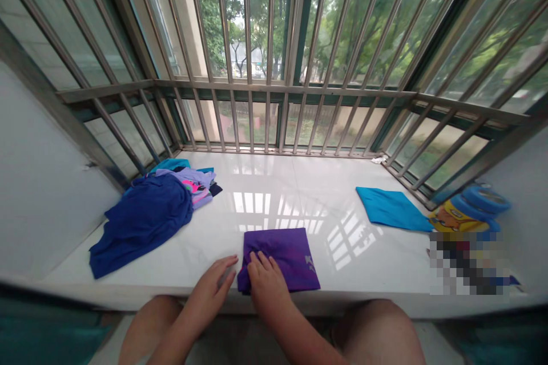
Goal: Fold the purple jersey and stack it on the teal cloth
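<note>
Folding-on-a-ledge shot from my head cam, here's what's going on. The thing in play is a flat, dark purple fabric garment [287,256] with a small pale logo, lying right at the front edge of a glossy white tiled surface [274,182], around 12 o'clock from the body. The right hand [265,288] sits on its near left corner with the fingers spread over the cloth. That grip looks mostly flat, but honestly I can't tell if it's pinching a fold. The left hand [211,289] is open, palm down, just beside the garment and off the cloth, fingertips almost touching its left edge.

At about 10 o'clock there's a crumpled navy blue garment [143,219], up against a messy pile of lavender, pink-print and teal clothes [192,182]. Around 2 o'clock lies a flat, bright teal cloth [391,209], and past it at 3 o'clock a blue-and-yellow cartoon item [468,208], next to a pixelated blurred patch [466,262]. Steel window bars [282,89] run along the far side, with green trees [257,11] outside.
</note>
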`<state>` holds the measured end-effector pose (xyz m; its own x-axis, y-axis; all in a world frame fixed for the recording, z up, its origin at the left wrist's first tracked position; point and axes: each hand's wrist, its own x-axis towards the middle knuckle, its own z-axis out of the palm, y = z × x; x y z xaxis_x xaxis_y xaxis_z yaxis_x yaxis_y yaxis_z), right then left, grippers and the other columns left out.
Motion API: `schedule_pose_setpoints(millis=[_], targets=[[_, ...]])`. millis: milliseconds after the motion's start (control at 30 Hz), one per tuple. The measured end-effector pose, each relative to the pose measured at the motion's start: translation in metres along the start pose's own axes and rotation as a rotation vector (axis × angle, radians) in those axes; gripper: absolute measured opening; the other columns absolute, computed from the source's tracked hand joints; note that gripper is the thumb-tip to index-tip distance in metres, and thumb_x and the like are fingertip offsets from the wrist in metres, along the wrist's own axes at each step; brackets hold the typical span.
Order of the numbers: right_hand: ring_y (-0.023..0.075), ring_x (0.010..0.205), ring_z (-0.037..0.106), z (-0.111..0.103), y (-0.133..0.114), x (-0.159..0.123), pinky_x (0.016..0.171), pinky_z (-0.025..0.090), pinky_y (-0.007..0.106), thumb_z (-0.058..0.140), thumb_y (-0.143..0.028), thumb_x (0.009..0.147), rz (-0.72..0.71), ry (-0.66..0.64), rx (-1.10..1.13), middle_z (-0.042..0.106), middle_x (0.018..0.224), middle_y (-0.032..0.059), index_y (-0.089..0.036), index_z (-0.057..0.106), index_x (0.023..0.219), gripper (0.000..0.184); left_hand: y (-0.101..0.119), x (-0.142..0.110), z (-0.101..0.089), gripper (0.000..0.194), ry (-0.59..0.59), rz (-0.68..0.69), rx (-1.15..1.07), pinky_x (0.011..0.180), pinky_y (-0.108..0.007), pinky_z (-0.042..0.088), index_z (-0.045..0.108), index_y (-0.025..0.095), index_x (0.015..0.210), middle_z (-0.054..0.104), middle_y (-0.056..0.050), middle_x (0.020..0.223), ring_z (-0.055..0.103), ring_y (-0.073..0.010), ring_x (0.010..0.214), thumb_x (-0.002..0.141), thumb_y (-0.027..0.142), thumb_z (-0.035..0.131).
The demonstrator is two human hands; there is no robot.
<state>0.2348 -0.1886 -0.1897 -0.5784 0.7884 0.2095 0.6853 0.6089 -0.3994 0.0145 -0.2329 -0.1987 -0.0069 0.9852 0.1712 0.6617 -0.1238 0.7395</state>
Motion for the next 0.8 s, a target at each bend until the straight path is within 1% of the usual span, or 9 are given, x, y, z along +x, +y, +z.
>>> schedule_pose_setpoints(millis=[67,133,233,300,433,533,600,700,800], targets=[[0.0345,0.153,0.052,0.023,-0.001,-0.009,0.126,0.041,0.059,0.056,-0.008,0.096,-0.010,-0.017,0.008,0.057,0.163,0.0146,-0.019,0.069,0.137,0.045,0.000,0.000,0.006,0.041,-0.012,-0.003,0.010,0.123,-0.051,0.052,0.074,0.029,0.136,0.076,-0.008,0.142,0.070,-0.0275,0.135,0.106,0.049,0.052],[0.0336,0.157,0.046,0.031,0.004,-0.017,0.130,0.037,0.059,0.056,-0.008,0.096,-0.032,-0.001,0.030,0.052,0.167,0.0131,-0.020,0.066,0.144,0.051,0.001,0.004,0.010,0.043,-0.023,0.002,0.017,0.125,-0.052,0.049,0.073,0.029,0.138,0.076,-0.008,0.142,0.069,-0.0279,0.136,0.107,0.049,0.051],[0.0310,0.158,0.045,0.027,0.011,-0.023,0.131,0.035,0.058,0.054,-0.004,0.092,-0.075,0.024,0.068,0.055,0.166,0.0112,-0.021,0.063,0.150,0.061,0.008,0.018,0.011,0.044,-0.011,0.011,0.010,0.120,-0.048,0.053,0.074,0.028,0.136,0.077,-0.010,0.138,0.070,-0.0282,0.133,0.106,0.050,0.050],[0.0295,0.154,0.050,0.020,0.014,-0.024,0.130,0.037,0.056,0.053,-0.001,0.088,-0.081,0.063,0.110,0.060,0.161,0.0118,-0.020,0.060,0.153,0.068,0.016,0.030,0.010,0.044,0.028,-0.008,0.011,0.112,-0.046,0.057,0.076,0.026,0.131,0.080,-0.011,0.130,0.074,-0.0287,0.124,0.104,0.049,0.051],[0.0285,0.132,0.067,0.000,0.015,-0.021,0.120,0.051,0.051,0.053,-0.001,0.082,0.038,0.208,0.285,0.073,0.138,0.0137,-0.019,0.062,0.145,0.066,0.031,0.048,0.006,0.037,0.056,-0.246,0.001,0.087,-0.037,0.060,0.077,0.023,0.110,0.081,-0.007,0.095,0.077,-0.0253,0.090,0.098,0.049,0.052],[0.0276,0.127,0.067,-0.018,0.014,-0.021,0.113,0.055,0.046,0.054,0.000,0.077,0.066,0.213,0.434,0.071,0.131,0.0132,-0.018,0.061,0.139,0.065,0.034,0.046,0.007,0.040,-0.106,-0.434,-0.139,0.069,-0.032,0.056,0.073,0.022,0.090,0.076,-0.005,0.077,0.074,-0.0243,0.076,0.090,0.060,0.059],[0.0260,0.126,0.066,-0.027,0.011,-0.022,0.113,0.055,0.043,0.053,0.000,0.077,0.049,0.186,0.498,0.069,0.133,0.0131,-0.017,0.057,0.143,0.068,0.032,0.040,0.011,0.048,-0.211,-0.527,-0.279,0.058,-0.031,0.051,0.069,0.022,0.087,0.072,-0.003,0.070,0.070,-0.0238,0.068,0.080,0.069,0.065],[0.0265,0.120,0.067,-0.032,0.003,-0.023,0.108,0.055,0.043,0.057,-0.006,0.088,0.082,0.175,0.474,0.070,0.126,0.0116,-0.019,0.060,0.139,0.052,0.025,0.028,0.018,0.055,-0.211,-0.616,-0.448,0.056,-0.031,0.050,0.066,0.021,0.092,0.070,0.000,0.071,0.067,-0.0217,0.064,0.065,0.068,0.074],[0.0302,0.107,0.065,-0.027,-0.007,-0.020,0.098,0.054,0.047,0.077,-0.025,0.091,0.164,0.171,0.311,0.071,0.109,0.0088,-0.022,0.067,0.119,0.030,0.018,0.021,0.023,0.051,-0.156,-0.612,-0.514,0.059,-0.030,0.049,0.066,0.020,0.094,0.069,0.002,0.068,0.063,-0.0185,0.060,0.059,0.055,0.080]])
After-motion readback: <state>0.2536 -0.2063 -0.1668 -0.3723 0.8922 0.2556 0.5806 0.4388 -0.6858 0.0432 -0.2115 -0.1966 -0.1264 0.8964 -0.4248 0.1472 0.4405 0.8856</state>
